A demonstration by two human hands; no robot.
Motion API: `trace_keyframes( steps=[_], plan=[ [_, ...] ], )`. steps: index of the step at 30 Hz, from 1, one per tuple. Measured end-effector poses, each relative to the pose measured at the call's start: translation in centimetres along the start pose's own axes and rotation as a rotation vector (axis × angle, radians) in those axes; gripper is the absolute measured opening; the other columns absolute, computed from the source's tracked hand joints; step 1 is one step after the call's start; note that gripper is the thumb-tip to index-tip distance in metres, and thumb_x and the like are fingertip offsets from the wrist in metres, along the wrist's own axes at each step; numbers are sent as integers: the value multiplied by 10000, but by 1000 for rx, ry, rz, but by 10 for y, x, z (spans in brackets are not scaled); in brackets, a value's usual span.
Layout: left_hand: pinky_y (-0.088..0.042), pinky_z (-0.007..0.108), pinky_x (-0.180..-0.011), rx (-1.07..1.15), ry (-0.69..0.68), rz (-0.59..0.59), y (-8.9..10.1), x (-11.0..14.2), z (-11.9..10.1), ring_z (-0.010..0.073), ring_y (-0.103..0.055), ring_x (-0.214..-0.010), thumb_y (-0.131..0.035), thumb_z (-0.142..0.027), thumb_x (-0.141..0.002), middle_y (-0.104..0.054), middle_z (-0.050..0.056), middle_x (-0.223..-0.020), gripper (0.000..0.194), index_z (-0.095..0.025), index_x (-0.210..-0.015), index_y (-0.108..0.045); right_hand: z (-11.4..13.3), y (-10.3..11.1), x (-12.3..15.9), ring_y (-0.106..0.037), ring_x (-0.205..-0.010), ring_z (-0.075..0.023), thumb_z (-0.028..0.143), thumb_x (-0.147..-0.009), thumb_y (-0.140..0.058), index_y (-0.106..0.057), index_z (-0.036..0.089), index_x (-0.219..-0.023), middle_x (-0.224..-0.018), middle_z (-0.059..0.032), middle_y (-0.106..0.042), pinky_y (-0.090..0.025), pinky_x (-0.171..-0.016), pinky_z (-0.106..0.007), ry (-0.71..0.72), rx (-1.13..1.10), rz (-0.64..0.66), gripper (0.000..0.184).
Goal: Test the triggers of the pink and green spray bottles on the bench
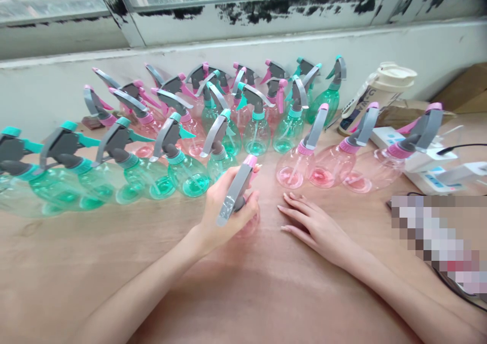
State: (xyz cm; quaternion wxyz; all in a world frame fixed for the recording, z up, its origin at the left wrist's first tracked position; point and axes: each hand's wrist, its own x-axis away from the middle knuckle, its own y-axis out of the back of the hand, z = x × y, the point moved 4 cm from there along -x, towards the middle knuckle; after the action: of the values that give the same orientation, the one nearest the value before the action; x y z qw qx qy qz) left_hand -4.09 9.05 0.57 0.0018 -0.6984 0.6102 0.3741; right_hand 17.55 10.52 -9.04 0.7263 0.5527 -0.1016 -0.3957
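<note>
My left hand (222,217) is wrapped round the neck of a pink spray bottle (249,227) with a grey and pink trigger head, which stands on the wooden table (213,293). Most of that bottle's body is hidden behind the fingers. To its right, my right hand (312,222) lies on the tabletop with its fingers stretched out, holding nothing. Just beyond the right fingertips stand three pink spray bottles (294,166) in a row. A green spray bottle (188,174) is close behind my left hand, at the end of a row of green ones.
Several more pink and green spray bottles (256,133) crowd the back of the table. A lidded cup (380,93) stands at the back right, near white power strips (429,166) with plugs and a black cable. A blurred-out object (445,247) lies at the right edge.
</note>
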Motion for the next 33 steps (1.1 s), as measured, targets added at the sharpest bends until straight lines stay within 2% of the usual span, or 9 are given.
trace_keyframes(
  steps=[6, 12, 18, 20, 24, 26, 33],
  plan=[
    [-581, 305, -792, -5, 3, 6, 0, 0, -1, 181, -699, -921, -586, -176, -848, -705, 75, -1142, 325, -225, -1169, -570, 1, 0, -1, -456, -1384, -316, 372, -988, -501, -606, 163, -1336, -1460, -168, -532, -403, -1122, -565, 19, 39, 31, 420],
    [-556, 298, -727, -2, 5, 28, 1, -2, -4, 137, -660, -728, -586, -183, -839, -700, 64, -1113, 348, -227, -1182, -550, 1, 0, -1, -459, -1382, -318, 371, -989, -497, -612, 156, -1328, -1461, -172, -530, -401, -1123, -567, 19, 35, 32, 417],
    [-500, 297, -641, -61, -48, 25, 5, -5, -8, 147, -608, -650, -566, -200, -842, -611, -3, -758, 31, -218, -849, -542, 0, 0, 0, -469, -1375, -315, 366, -976, -527, -619, 171, -1324, -1456, -160, -538, -398, -1129, -558, 9, 11, 12, 409],
    [-503, 293, -645, -51, -38, 30, 5, -4, -7, 146, -619, -665, -563, -193, -847, -646, 5, -806, 60, -217, -903, -559, 0, -1, 0, -466, -1377, -316, 371, -977, -525, -618, 161, -1323, -1457, -164, -536, -396, -1129, -562, 16, 18, 16, 415],
    [-535, 327, -820, -37, -14, 10, 3, 0, -5, 178, -678, -893, -570, -173, -846, -705, 52, -1072, 284, -222, -1126, -564, 0, -1, 0, -463, -1378, -322, 379, -983, -512, -616, 142, -1322, -1460, -175, -530, -395, -1127, -564, 30, 41, 23, 427],
    [-531, 342, -871, -44, -16, -1, 2, 1, -4, 188, -676, -945, -576, -175, -847, -707, 56, -1084, 301, -221, -1144, -564, 0, -1, 0, -462, -1379, -321, 384, -987, -502, -615, 141, -1323, -1460, -175, -530, -396, -1127, -561, 33, 50, 26, 430],
    [-536, 340, -864, -48, -37, -17, 2, 2, -1, 190, -684, -950, -587, -173, -852, -711, 60, -1067, 302, -224, -1149, -574, 1, -2, 0, -460, -1379, -321, 395, -996, -477, -616, 143, -1320, -1461, -178, -527, -406, -1118, -568, 36, 77, 37, 433]
  ],
)
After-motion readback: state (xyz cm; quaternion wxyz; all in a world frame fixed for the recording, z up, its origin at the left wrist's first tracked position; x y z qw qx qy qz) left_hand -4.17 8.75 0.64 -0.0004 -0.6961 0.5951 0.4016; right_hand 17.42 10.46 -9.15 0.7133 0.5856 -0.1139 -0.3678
